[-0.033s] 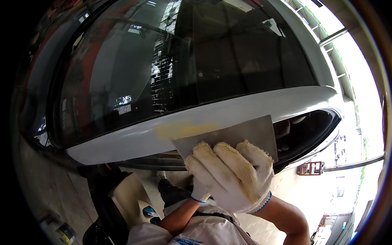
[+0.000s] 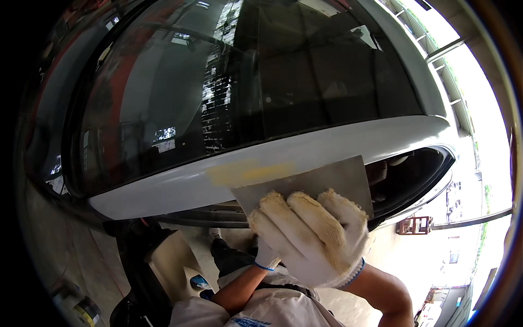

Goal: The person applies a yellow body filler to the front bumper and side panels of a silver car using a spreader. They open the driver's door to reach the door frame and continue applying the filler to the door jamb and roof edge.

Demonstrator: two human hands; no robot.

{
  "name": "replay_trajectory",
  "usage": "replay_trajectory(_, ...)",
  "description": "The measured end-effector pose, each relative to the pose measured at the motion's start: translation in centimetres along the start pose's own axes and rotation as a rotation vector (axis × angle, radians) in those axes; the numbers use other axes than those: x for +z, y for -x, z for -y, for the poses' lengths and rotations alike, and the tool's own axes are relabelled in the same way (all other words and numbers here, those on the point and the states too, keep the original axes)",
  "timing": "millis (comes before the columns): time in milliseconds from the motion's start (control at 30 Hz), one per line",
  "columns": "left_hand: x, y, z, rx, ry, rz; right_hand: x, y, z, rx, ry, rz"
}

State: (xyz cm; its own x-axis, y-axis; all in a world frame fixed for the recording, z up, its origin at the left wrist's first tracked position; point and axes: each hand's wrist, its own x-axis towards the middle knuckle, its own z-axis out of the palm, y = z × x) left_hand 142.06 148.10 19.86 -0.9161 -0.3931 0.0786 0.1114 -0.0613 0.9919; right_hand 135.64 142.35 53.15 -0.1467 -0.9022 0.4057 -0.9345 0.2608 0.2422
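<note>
My right hand (image 2: pixel 310 237), in a white knitted glove stained yellowish-brown at the fingers, is closed on a flat, wide metal putty knife (image 2: pixel 310 179). Its fingers lie across the face of the blade. The blade is in front of the white painted roof rail (image 2: pixel 158 192) of a car; whether it touches is not clear. Left of the blade, a yellow patch of filler (image 2: pixel 239 173) lies smeared on the rail. My left hand (image 2: pixel 266 255), gloved too, is mostly behind the right one, so its fingers and anything in them are hidden.
The car's dark glass roof (image 2: pixel 316 71) fills the upper view with reflections. Below the rail, a car door with a beige inner panel (image 2: pixel 173 259) stands at the lower left. A red-framed stand (image 2: pixel 414 225) is on the floor at the right, near a metal post (image 2: pixel 474 219).
My right hand and the putty knife have shifted very slightly right and down, toward my body. The filler patch looks the same.
</note>
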Motion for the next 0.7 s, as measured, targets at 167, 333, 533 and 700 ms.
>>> replay_trajectory(167,1.7,0.2,-0.5,-0.016,0.035,-0.026,-0.6,-2.3,0.8,-0.012,0.028,-0.055)
replay_trajectory(333,1.8,-0.1,-0.8,-0.023,0.058,-0.053,-0.2,-2.0,1.1,0.017,-0.084,0.086)
replay_trajectory(533,1.5,-0.4,-1.4,-0.021,0.076,-0.060,-0.1,0.6,2.7,-0.055,0.027,-0.034)
replay_trajectory(700,1.8,-0.6,-1.7,-0.016,0.095,-0.060,2.1,-0.8,2.5,-0.058,0.013,-0.093)
